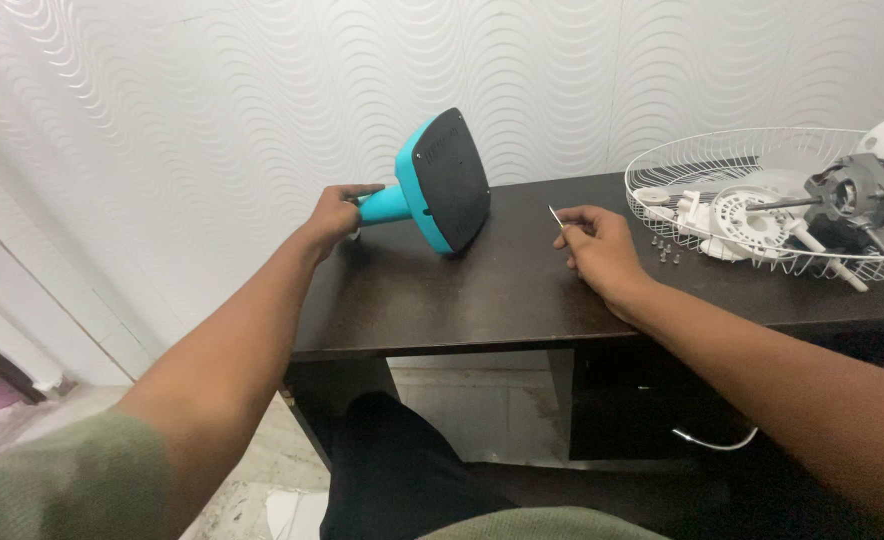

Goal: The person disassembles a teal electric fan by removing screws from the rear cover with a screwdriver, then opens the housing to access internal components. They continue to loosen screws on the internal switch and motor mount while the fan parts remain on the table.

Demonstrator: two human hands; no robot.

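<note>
Left of the frame's centre, the left hand (337,213) is closed around the narrow turquoise neck of a fan base (440,182) — a turquoise piece with a flat, dark, roughly square underside; the base is tipped on its side on the dark wooden table (442,300), its lower edge touching the tabletop and its dark underside turned toward the camera and to the right; the neck points left into the hand's grip. Just right of centre, the right hand (602,250) rests on the tabletop with its fingers curled in, and it pinches a thin, pale metal tool (556,217) between thumb and fingertips — the slim tip pokes up and to the left out of the hand; what kind of tool it is cannot be told. The 2 hands are apart, with the tilted base between them. In the right of the frame, a white wire fan guard (752,160) lies on the table, with a fan motor (857,195) and white plastic parts (737,215) inside it; a few small screws (665,250) sit on the tabletop just in front of the guard, near the right hand. Behind the table, a white wall (212,100) with a wavy pattern fills the upper frame.
</note>
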